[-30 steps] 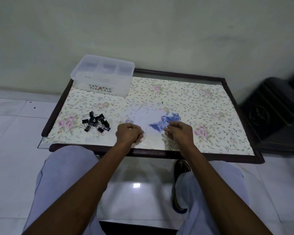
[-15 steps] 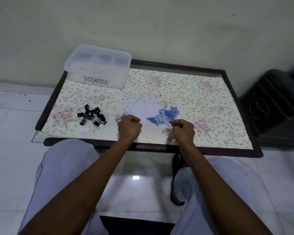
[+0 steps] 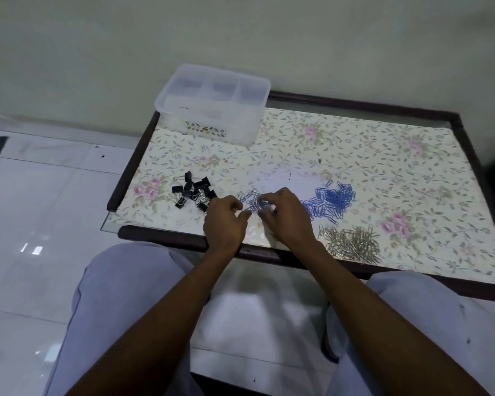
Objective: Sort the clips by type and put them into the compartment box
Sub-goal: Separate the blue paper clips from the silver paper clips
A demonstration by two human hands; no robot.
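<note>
White floor tiles (image 3: 40, 224) and a pale wall framed the floral-topped bench (image 3: 355, 155), where black binder clips (image 3: 193, 193) lay just left of my hands, blue paper clips (image 3: 330, 200) to the right and silver paper clips (image 3: 352, 242) at the near edge. My left hand (image 3: 226, 221) and right hand (image 3: 285, 217), fingers curled, pinched at a small mixed pile of clips (image 3: 252, 200) lying in all directions between them. At the far left corner the compartment box (image 3: 212, 102) sat with its translucent lid on, contents unclear.
</note>
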